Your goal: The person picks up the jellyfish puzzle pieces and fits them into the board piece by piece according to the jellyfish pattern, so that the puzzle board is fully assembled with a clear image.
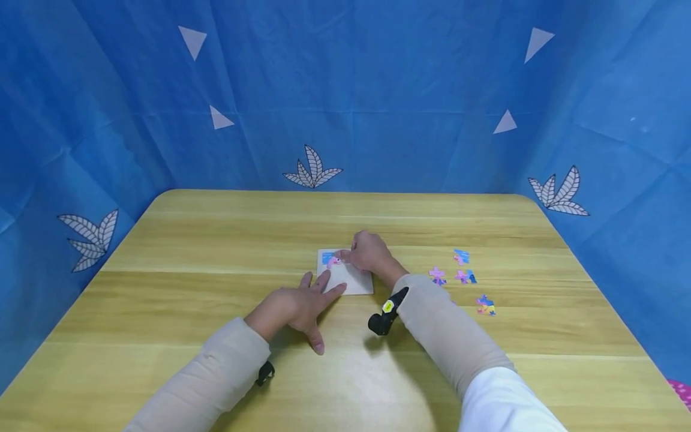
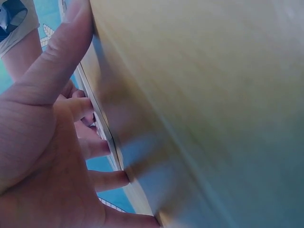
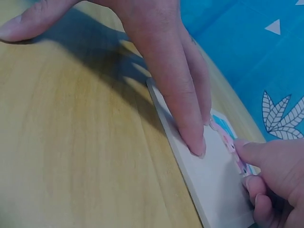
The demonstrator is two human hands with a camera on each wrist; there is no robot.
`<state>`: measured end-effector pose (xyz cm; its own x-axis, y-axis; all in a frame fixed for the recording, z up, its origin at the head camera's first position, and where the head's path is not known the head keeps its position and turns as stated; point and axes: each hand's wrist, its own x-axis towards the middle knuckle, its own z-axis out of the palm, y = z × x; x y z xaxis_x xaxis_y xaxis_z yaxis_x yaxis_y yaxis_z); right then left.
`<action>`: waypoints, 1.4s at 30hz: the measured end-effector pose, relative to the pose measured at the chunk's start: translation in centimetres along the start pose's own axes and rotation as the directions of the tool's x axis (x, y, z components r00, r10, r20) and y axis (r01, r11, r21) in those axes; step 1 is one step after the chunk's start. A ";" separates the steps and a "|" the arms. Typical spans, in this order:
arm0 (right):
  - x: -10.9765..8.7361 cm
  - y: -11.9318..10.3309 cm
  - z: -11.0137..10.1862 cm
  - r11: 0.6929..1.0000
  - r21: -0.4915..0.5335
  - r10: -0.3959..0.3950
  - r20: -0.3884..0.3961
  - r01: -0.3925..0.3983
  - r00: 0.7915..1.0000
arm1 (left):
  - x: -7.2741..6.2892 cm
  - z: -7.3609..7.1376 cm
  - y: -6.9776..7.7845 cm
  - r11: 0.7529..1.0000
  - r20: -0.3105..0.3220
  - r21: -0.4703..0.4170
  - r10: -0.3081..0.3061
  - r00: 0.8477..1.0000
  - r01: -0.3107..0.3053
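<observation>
Beige sleeves (image 1: pixel 207 378) run down both arms, with a white sleeve (image 1: pixel 502 402) higher on the right one and a black wrist camera (image 1: pixel 384 318) with a yellow sticker at its cuff. Just past them, the left hand (image 1: pixel 297 306) is spread wide, gripping nothing, its fingertips resting on the near left part of a white board (image 1: pixel 356 279). Off to the right lie four loose puzzle pieces (image 1: pixel 486 305), apart from one another, the nearest partly yellow. At the far left of the board sit a few joined pieces (image 1: pixel 328 258), pink and blue; beside them the right hand (image 1: pixel 369 253), fingers curled, holds a pink puzzle piece (image 3: pixel 241 164) between thumb and forefinger. Beyond the wooden table (image 1: pixel 162 312) hangs a blue curtain (image 1: pixel 351 60) printed with white leaves (image 1: pixel 313 171) and pale triangles (image 1: pixel 194 41).
</observation>
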<state>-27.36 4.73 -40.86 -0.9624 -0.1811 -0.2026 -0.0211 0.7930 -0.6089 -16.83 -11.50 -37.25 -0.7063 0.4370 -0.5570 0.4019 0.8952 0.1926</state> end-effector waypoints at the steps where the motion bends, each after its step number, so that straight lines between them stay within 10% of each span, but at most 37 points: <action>1: 0.0 0.0 0.1 1.000 0.005 -0.007 -0.001 0.007 1.000 | 0.0 0.1 0.0 1.000 0.002 -0.005 -0.002 1.000 0.002; 14: -1.7 1.0 -1.4 0.989 0.025 -0.144 0.048 0.143 0.988 | -0.2 0.9 -0.9 0.998 -0.002 -0.057 -0.015 1.000 0.014; 42: -3.5 9.4 -8.0 0.997 0.040 -0.069 -0.037 0.071 0.997 | -0.2 0.5 -0.2 0.998 -0.024 -0.061 -0.006 1.000 0.005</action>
<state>-26.37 17.47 -39.70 -0.9680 -0.2141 -0.1312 -0.0785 0.7543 -0.6518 -16.47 -11.77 -37.56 -0.7223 0.4335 -0.5388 0.3625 0.9009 0.2388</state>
